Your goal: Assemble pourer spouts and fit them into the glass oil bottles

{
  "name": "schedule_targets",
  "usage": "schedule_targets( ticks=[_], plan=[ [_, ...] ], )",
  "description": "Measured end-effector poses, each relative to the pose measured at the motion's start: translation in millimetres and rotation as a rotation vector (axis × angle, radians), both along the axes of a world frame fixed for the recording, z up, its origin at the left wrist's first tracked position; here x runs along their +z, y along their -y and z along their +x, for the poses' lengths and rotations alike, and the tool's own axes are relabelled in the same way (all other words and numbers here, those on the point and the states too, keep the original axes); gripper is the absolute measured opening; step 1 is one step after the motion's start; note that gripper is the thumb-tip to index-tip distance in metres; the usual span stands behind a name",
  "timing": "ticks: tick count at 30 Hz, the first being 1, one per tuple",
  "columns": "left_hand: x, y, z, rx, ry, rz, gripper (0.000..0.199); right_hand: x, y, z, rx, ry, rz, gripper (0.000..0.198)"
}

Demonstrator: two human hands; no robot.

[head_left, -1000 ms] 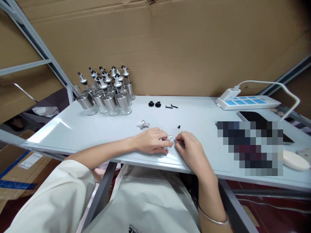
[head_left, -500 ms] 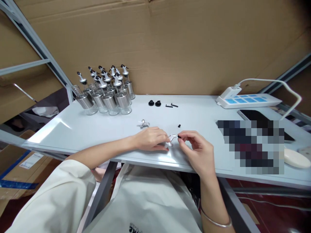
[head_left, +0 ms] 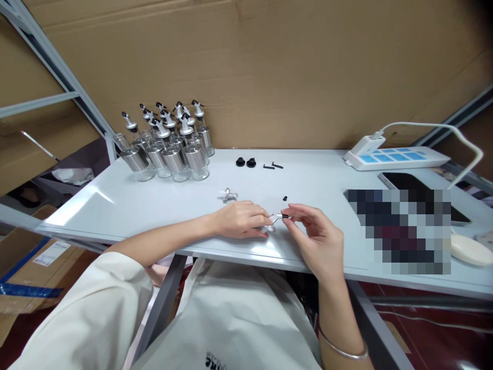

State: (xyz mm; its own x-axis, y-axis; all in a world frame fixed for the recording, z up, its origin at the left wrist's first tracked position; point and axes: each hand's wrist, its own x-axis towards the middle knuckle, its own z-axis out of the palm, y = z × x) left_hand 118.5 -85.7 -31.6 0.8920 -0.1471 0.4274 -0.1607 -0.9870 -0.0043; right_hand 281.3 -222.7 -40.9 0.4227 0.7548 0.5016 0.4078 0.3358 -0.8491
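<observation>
Near the table's front edge, my left hand (head_left: 243, 220) is closed on a silver pourer spout (head_left: 274, 220), whose tip points right. My right hand (head_left: 318, 239) pinches a small black tip (head_left: 285, 216) between thumb and forefinger, and this piece touches the end of the spout. My fingers hide part of the spout. A second silver pourer spout (head_left: 230, 195) lies just beyond my left hand. Another small black tip (head_left: 285, 198) rests on the table past my right fingertips. Farther back are two black stoppers (head_left: 245, 162) and two thin black levers (head_left: 273, 166).
Several glass bottles with steel sleeves (head_left: 175, 159), most topped with pourers, crowd the table's back left. At right are a white power strip (head_left: 396, 160), a phone (head_left: 400, 180), a blurred-out item (head_left: 400, 231) and a cream oval object (head_left: 472, 250). Cardboard (head_left: 288, 77) walls the back.
My right hand has brought the black tip up against the end of the silver spout; a small gap lay between them before. My left hand has hardly moved.
</observation>
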Motion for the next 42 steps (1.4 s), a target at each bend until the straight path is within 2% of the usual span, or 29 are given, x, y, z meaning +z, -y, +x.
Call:
schedule_targets(
  ticks=[6, 13, 22, 27, 30, 35, 38, 42],
  plan=[
    [-0.2, -0.3, 0.1, -0.056, 0.096, 0.053, 0.025, -0.5, 1.4, 0.7, -0.012, 0.012, -0.010, 0.021],
    [-3.1, -0.9, -1.1, -0.032, 0.036, 0.076, 0.023, 0.7, 2.2, 1.0, -0.024, 0.010, -0.026, 0.022],
    [-0.2, 0.8, -1.8, -0.053, 0.096, 0.155, 0.028, 4.6, 2.0, 2.5, -0.007, 0.069, -0.062, 0.012],
    [0.6, 1.1, -1.4, -0.011, 0.011, 0.123, 0.030, 6.1, 2.6, 0.4, -0.027, 0.075, -0.066, 0.017],
    [-0.8, -0.2, -0.4, -0.020, 0.066, 0.081, 0.032, 5.3, 2.7, 0.4, -0.052, 0.085, -0.031, 0.023],
    [-3.2, -3.1, 0.0, -0.056, 0.191, 0.043, 0.030, 4.8, 1.0, 2.2, -0.035, 0.167, -0.049, 0.007],
    [-3.2, -3.5, -0.8, -0.052, 0.185, 0.092, 0.030, 4.5, -0.1, 3.2, -0.023, 0.203, -0.040, 0.006],
    [-1.4, -1.7, -1.9, -0.014, 0.133, 0.176, 0.028, 4.2, 0.1, 4.3, -0.013, 0.274, 0.050, 0.003]
  ],
)
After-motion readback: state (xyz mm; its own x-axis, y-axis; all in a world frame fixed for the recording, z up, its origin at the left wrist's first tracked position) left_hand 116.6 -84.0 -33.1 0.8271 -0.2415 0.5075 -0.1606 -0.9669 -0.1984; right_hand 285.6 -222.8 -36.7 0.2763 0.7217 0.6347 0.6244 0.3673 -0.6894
